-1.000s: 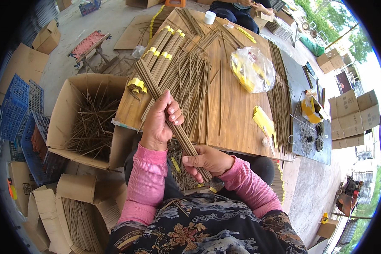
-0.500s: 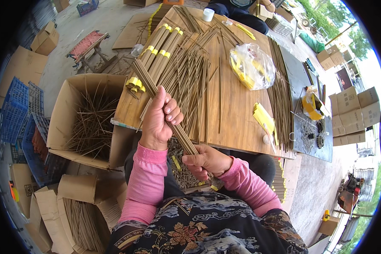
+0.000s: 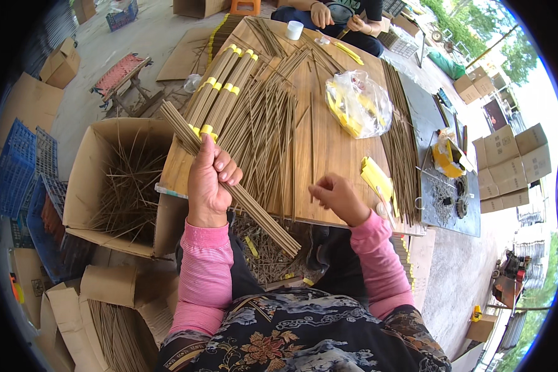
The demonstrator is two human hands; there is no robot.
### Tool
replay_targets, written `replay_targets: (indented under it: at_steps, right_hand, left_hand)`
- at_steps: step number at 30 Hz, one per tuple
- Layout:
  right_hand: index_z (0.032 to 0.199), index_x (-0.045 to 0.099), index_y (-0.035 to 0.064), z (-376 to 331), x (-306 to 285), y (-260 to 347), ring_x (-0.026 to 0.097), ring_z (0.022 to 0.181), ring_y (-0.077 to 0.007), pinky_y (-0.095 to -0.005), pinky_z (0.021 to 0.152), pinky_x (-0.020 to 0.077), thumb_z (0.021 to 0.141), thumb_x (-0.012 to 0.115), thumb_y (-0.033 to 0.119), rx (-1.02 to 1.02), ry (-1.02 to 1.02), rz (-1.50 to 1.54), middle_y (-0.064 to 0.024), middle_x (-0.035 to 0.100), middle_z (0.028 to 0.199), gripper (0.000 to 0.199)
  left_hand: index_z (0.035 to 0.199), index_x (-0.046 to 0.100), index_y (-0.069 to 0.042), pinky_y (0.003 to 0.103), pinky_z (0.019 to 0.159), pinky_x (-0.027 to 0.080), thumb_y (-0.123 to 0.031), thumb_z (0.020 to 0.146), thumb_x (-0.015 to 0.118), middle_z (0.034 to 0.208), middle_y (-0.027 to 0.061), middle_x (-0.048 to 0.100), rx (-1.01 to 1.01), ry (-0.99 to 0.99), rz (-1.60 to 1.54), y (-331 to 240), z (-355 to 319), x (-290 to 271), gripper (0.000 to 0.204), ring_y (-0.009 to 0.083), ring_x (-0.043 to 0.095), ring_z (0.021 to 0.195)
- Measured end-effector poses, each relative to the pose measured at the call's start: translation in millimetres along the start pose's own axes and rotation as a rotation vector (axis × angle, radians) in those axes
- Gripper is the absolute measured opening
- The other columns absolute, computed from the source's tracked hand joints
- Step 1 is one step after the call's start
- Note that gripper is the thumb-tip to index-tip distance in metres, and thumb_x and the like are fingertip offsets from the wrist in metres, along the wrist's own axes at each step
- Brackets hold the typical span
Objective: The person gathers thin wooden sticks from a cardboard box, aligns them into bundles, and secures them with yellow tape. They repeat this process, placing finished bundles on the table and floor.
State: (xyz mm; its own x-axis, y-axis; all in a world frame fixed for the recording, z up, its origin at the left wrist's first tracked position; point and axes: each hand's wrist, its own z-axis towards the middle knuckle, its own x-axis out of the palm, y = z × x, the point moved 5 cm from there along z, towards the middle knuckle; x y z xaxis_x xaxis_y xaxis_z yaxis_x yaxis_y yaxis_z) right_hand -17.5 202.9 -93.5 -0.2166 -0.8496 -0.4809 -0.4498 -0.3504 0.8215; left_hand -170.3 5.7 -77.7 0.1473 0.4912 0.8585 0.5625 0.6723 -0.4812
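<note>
A bundle of thin brown sticks [image 3: 263,218] slants down to the right across my left hand [image 3: 209,183], whose fingers and thumb are wrapped round its middle. The bundle's far end points toward the banded bundles; its near end is over my lap. My right hand [image 3: 338,197] is above the table's near edge, apart from the bundle. Its fingers are curled, and the fingertips meet the near end of a single brown stick [image 3: 312,136] lying on the wooden table [image 3: 338,161]. Many loose sticks [image 3: 263,130] lie across the table between my hands and beyond.
Bundles with yellow bands [image 3: 220,93] lie at the table's left. To the right are a clear bag [image 3: 359,102], yellow strips [image 3: 377,177] and a dark board [image 3: 440,211]. A cardboard box [image 3: 84,186] of sticks stands left. Across the table sits another person [image 3: 347,25].
My right hand has let go of the bundle's lower end and moved right, over the table. My left hand still grips the bundle. The other person's hands have come into view.
</note>
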Motion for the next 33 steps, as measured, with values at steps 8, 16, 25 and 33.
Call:
replay_targets:
  at_steps: [8,16,25,33]
  right_hand:
    - [0.081,0.053,0.0019,46,2,-39,0.059,0.069,-0.0348,-0.0420,0.064,0.0475,0.080,0.056,0.033,-0.076,-0.493,-0.625,-0.0180,0.059,0.071,0.031]
    - [0.092,0.051,-0.0024,-13,5,33,0.053,0.052,-0.0095,-0.0223,0.047,0.0433,0.083,0.053,0.011,-0.144,-0.322,0.247,-0.0067,0.057,0.066,0.016]
    - [0.105,0.054,-0.0038,-75,54,105,0.058,0.060,-0.0265,-0.0320,0.050,0.0476,0.075,0.058,0.002,-0.826,-0.258,-0.374,-0.0139,0.058,0.080,0.031]
    - [0.107,0.055,-0.0016,-80,65,110,0.056,0.064,-0.0261,-0.0332,0.053,0.0465,0.074,0.060,0.002,-0.773,-0.202,-0.513,-0.0122,0.055,0.080,0.033]
  left_hand:
    - [0.064,0.040,-0.015,0.021,0.037,0.029,-0.046,0.079,0.059,0.051,-0.0048,0.036,-0.110,0.021,0.008,17,2,4,0.039,0.0060,0.033,0.040]
    - [0.064,0.040,-0.014,0.021,0.040,0.032,-0.043,0.078,0.062,0.054,-0.0017,0.039,-0.163,-0.045,-0.037,22,4,-1,0.039,0.0081,0.037,0.043]
    - [0.072,0.044,-0.010,0.034,0.054,0.052,-0.041,0.078,0.061,0.067,0.0097,0.057,-0.145,-0.136,0.022,23,2,-5,0.036,0.0197,0.058,0.057]
    - [0.069,0.043,-0.013,0.029,0.047,0.047,-0.040,0.081,0.058,0.060,0.0041,0.050,-0.125,-0.121,-0.020,23,5,-9,0.033,0.0149,0.051,0.050]
